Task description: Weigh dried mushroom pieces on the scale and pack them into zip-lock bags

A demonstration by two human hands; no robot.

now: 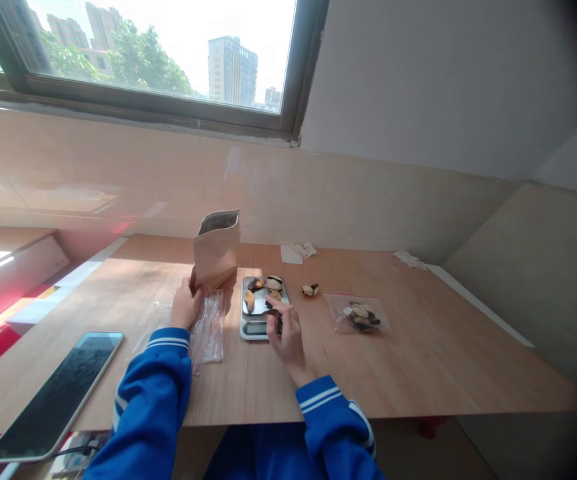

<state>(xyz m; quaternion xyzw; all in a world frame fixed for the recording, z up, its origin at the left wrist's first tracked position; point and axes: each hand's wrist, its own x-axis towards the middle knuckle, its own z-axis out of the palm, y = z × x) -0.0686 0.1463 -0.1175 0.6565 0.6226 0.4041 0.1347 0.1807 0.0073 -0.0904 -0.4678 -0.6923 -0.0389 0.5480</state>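
A brown stand-up paper bag (216, 257), its top gaping, stands on the table. My left hand (185, 305) is at its lower left corner, fingers closed on its edge. Flat clear zip bags (211, 330) lie just right of that wrist. On a small digital kitchen scale (256, 338) sit several cream and dark-brown dried pieces (250, 301), resembling dried mushrooms. Over the scale's front right, my right hand (288, 337) pinches a dark piece (272, 313) between thumb and fingers. The hand partly covers the display, whose reading is illegible.
One loose dried piece (310, 290) lies right of the scale. Beyond it is a clear zip bag (361, 315) with similar pieces. White crumpled paper (298, 252) is by the wall. A large phone or tablet (61, 390) overhangs the table's front left edge, above cables.
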